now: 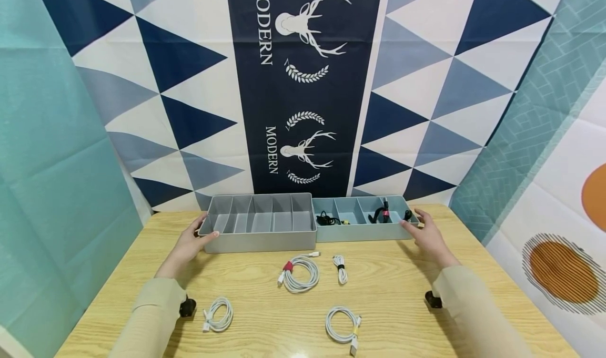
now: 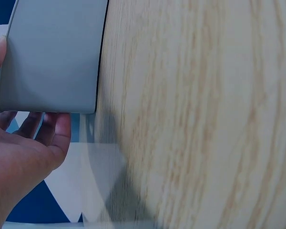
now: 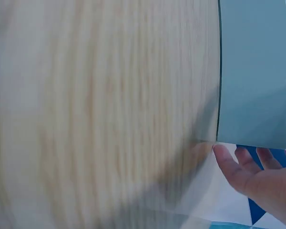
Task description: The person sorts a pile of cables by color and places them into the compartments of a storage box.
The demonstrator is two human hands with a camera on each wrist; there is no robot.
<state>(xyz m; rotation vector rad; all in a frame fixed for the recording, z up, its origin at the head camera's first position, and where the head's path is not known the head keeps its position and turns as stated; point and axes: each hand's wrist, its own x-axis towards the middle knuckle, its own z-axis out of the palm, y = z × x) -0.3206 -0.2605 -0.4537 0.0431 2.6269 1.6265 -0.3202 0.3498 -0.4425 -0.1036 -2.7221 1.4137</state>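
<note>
A long grey organizer box (image 1: 260,242) with several compartments stands against the wall at the back of the wooden table. My left hand (image 1: 191,241) holds its left end, thumb over the front rim and fingers along the end wall. In the left wrist view those fingers (image 2: 62,131) reach behind the grey end. Beside it, end to end, is a light blue organizer box (image 1: 364,234) with black cables (image 1: 326,219) in it. My right hand (image 1: 428,236) holds this box's right end, thumb on the rim. In the right wrist view its fingertips (image 3: 220,151) lie at the blue end.
On the table (image 1: 265,316) lie coiled white cables: one with a red tie (image 1: 310,274), a small bundle with a black tie (image 1: 341,271), one with a yellow tie (image 1: 331,333) and one at left (image 1: 227,316). Patterned cloth (image 1: 303,84) hangs behind the boxes.
</note>
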